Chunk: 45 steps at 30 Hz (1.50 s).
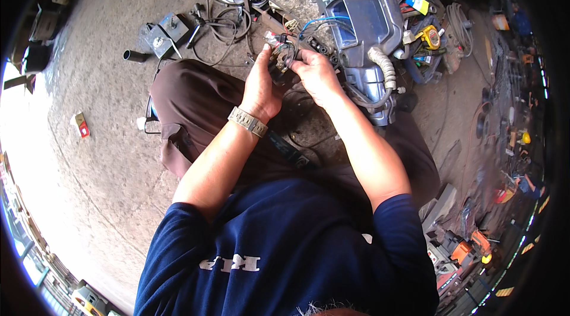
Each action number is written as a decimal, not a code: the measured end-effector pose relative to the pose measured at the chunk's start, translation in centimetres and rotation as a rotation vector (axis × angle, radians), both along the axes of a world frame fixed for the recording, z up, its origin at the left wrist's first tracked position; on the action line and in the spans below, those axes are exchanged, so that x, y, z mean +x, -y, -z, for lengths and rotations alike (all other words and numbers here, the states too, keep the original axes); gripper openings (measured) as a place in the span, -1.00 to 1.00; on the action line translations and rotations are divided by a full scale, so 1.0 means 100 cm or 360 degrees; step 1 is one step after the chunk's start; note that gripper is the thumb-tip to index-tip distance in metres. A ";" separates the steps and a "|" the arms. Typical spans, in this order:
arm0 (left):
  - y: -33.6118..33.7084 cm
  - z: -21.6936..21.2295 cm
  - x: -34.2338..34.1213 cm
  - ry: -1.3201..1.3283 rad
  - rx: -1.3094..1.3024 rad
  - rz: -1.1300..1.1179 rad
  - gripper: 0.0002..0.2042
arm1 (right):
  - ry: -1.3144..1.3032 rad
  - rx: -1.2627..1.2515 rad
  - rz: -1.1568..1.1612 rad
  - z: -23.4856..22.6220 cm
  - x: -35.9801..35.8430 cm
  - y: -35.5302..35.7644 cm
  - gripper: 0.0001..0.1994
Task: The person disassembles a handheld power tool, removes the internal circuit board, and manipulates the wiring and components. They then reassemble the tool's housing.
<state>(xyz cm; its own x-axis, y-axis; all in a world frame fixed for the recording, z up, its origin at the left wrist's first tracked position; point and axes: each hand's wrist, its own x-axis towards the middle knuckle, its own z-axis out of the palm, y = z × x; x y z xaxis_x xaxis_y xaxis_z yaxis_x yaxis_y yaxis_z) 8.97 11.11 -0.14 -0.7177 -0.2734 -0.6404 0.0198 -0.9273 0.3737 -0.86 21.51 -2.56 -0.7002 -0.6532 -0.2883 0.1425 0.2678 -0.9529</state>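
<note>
In front of my lap, my left hand (261, 90) is closed round a small dark part with wires (284, 58); its thumb points up along the part's side. My right hand (317, 75) meets it from the right, thumb and fingers pinched on the dark wires of the same part. The part's exact kind is hard to make out, since fingers cover much of it. Beside my right hand lies a large grey power tool (371, 19) with a loop handle. Blue wires (323, 20) come out of its housing toward the part.
A coiled black cable (234, 31) and a grey metal box (169, 34) lie far left of my hands. A short black tube (135, 56) is beside the box. Right of the power tool are a yellow tape measure (430, 37) and cluttered tools. A red-and-white packet (81, 125) rests on the concrete floor.
</note>
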 end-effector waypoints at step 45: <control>0.010 0.048 -0.009 0.0153 -0.0055 -0.0458 -0.73 | -0.0644 0.0305 0.0431 0.003 0.015 -0.007 -0.80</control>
